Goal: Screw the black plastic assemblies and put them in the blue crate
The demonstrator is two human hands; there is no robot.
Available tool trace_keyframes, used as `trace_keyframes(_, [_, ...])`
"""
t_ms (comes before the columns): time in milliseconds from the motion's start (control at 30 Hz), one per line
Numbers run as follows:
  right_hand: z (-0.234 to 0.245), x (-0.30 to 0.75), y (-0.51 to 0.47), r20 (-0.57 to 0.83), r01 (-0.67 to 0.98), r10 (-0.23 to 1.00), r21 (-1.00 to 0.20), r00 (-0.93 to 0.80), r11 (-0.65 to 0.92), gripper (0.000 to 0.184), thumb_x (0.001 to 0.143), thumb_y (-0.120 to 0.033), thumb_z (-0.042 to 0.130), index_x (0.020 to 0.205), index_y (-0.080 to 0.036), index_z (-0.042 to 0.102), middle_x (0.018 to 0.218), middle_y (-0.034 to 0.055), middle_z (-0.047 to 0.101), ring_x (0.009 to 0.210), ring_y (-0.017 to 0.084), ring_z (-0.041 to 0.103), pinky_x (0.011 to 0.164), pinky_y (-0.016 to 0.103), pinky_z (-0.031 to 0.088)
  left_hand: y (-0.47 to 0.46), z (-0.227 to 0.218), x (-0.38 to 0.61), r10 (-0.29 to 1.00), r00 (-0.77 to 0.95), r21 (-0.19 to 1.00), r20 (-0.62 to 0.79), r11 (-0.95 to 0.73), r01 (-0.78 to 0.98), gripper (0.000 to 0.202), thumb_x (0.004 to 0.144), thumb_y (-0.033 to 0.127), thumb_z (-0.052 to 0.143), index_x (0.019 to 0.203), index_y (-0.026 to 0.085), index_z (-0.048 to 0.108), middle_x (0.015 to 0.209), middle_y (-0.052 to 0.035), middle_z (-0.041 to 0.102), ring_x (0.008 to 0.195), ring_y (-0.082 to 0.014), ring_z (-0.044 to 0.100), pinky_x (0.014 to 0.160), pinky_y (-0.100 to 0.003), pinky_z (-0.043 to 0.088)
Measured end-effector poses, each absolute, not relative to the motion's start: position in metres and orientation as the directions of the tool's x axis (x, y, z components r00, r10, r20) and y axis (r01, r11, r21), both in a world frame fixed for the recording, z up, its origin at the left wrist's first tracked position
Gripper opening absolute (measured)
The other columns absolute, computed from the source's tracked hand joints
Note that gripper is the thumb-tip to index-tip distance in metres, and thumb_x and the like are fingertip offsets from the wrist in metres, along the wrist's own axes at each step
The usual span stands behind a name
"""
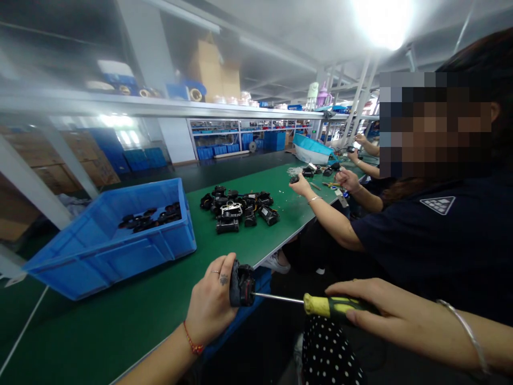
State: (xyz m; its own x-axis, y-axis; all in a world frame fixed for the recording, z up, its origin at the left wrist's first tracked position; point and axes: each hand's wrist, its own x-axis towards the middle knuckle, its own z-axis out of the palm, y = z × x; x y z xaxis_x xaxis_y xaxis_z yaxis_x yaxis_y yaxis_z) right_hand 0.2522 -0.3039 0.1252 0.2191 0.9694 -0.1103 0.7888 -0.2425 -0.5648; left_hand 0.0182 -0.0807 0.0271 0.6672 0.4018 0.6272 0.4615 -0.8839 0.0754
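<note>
My left hand (211, 300) is closed around a small black part (241, 285) at the near edge of the green table (120, 315). My right hand (374, 310) grips a screwdriver (320, 303) with a yellow and black handle. Its metal shaft points left and its tip is in the black part. A red cord circles my left wrist and a silver bangle my right.
A blue bin (116, 240) holding black parts stands left on the table. A heap of black parts (238, 206) lies mid-table. A co-worker in a dark shirt (441, 240) sits at right, hands (302, 184) on small parts; more people work beyond. Shelves with boxes run behind.
</note>
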Motion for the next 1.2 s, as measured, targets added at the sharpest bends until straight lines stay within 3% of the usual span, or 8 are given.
trace_keyframes(100, [0.132,0.259,-0.300,-0.401,0.522,0.886,-0.717,0.233,-0.462,0.057,0.072,-0.058,0.062,0.113,-0.019,0.070,0.100,0.0083,0.071,0.084,0.022,0.065,0.072,0.030,0.054,-0.076,0.025,0.019,0.351,0.669,0.019,0.655,-0.893,0.450,0.066,0.067,0.012,0.060,0.130,0.012,0.039,0.117,-0.0157,0.060,0.104,-0.0280,0.064,0.083,-0.038,0.061])
trace_keyframes(200, [0.125,0.264,-0.294,-0.487,0.339,0.823,-0.752,0.291,-0.565,0.065,0.060,-0.059,0.071,0.104,-0.012,0.070,0.083,0.0049,0.065,0.068,0.014,0.056,0.060,0.023,0.045,-0.076,0.021,0.020,0.323,0.675,-0.013,0.663,-0.897,0.442,0.066,0.067,0.012,0.061,0.130,0.011,0.039,0.116,-0.0162,0.060,0.102,-0.0280,0.064,0.081,-0.037,0.061])
trace_keyframes(433, [0.110,0.251,-0.292,-0.128,0.740,0.975,-0.635,0.183,-0.222,0.029,0.072,-0.026,0.058,0.099,-0.016,0.063,0.097,0.0073,0.064,0.085,0.019,0.058,0.078,0.029,0.047,-0.075,0.020,0.017,0.388,0.679,0.027,0.623,-0.878,0.477,0.064,0.072,0.018,0.065,0.130,0.013,0.038,0.118,-0.0154,0.060,0.103,-0.0272,0.064,0.081,-0.036,0.061])
trace_keyframes(567, [0.106,0.247,-0.299,-0.238,0.771,0.931,-0.524,0.276,-0.362,0.048,0.080,-0.050,0.057,0.121,-0.023,0.059,0.091,0.0069,0.066,0.080,0.022,0.062,0.076,0.034,0.050,-0.073,0.020,0.016,0.393,0.667,0.023,0.633,-0.871,0.491,0.067,0.070,0.016,0.064,0.132,0.013,0.037,0.118,-0.0149,0.060,0.105,-0.0275,0.064,0.083,-0.037,0.060])
trace_keyframes(700, [0.108,0.251,-0.299,-0.191,0.719,0.946,-0.615,0.262,-0.324,0.057,0.090,-0.062,0.030,0.121,-0.026,0.062,0.106,0.0090,0.069,0.100,0.028,0.063,0.093,0.044,0.047,-0.071,0.021,0.017,0.377,0.669,0.012,0.641,-0.876,0.482,0.067,0.070,0.016,0.063,0.132,0.013,0.038,0.118,-0.0151,0.060,0.104,-0.0273,0.064,0.081,-0.037,0.061])
trace_keyframes(800, [0.113,0.256,-0.293,-0.211,0.690,0.938,-0.636,0.275,-0.345,0.059,0.080,-0.059,0.054,0.123,-0.019,0.060,0.118,0.0121,0.066,0.107,0.030,0.061,0.096,0.043,0.047,-0.071,0.020,0.017,0.387,0.661,0.013,0.643,-0.868,0.496,0.067,0.068,0.013,0.063,0.130,0.012,0.039,0.117,-0.0152,0.060,0.103,-0.0276,0.064,0.080,-0.036,0.061])
trace_keyframes(1067, [0.117,0.251,-0.292,-0.307,0.713,0.921,-0.588,0.239,-0.381,0.044,0.078,-0.052,0.060,0.102,-0.015,0.064,0.086,0.0073,0.064,0.069,0.018,0.060,0.060,0.027,0.047,-0.069,0.020,0.016,0.371,0.672,-0.025,0.641,-0.865,0.501,0.065,0.070,0.015,0.059,0.131,0.012,0.037,0.118,-0.0154,0.060,0.103,-0.0272,0.065,0.081,-0.036,0.061])
trace_keyframes(1200, [0.121,0.246,-0.294,-0.321,0.679,0.929,-0.642,0.186,-0.357,0.056,0.091,-0.061,0.032,0.098,-0.016,0.065,0.076,0.0045,0.060,0.062,0.015,0.053,0.057,0.026,0.042,-0.067,0.019,0.013,0.347,0.669,-0.075,0.657,-0.853,0.516,0.057,0.074,0.015,0.051,0.130,0.015,0.038,0.113,-0.0130,0.063,0.098,-0.0240,0.067,0.077,-0.032,0.061])
